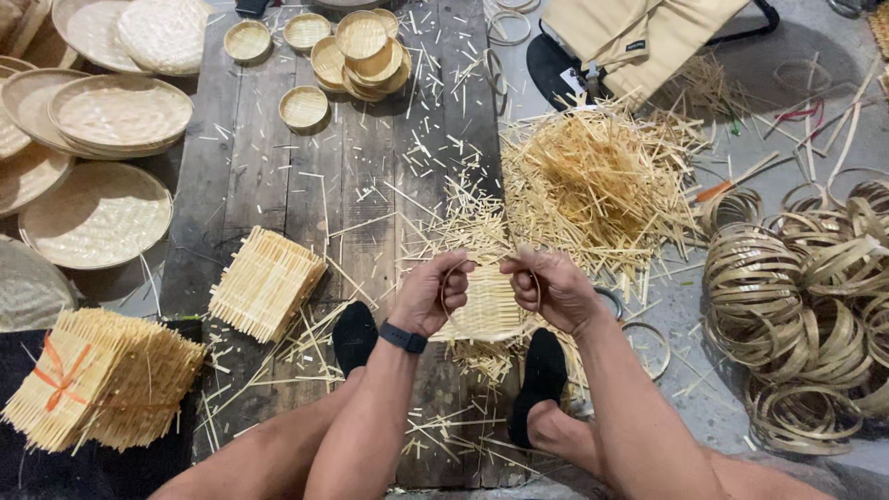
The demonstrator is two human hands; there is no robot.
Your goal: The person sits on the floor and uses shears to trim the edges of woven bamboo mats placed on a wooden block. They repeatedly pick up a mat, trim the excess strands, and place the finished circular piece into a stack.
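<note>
My left hand and my right hand both grip a thin round bamboo ring pressed around a small square woven bamboo mat. The mat bulges between my hands, just above the wooden floor boards. A black band sits on my left wrist. My two feet in black socks rest below the hands, one on each side of the mat.
Stacks of square woven mats lie at the left; one bundle is tied with orange string. Round trays and small woven bowls fill the back. A heap of bamboo offcuts and piles of bamboo rings lie right.
</note>
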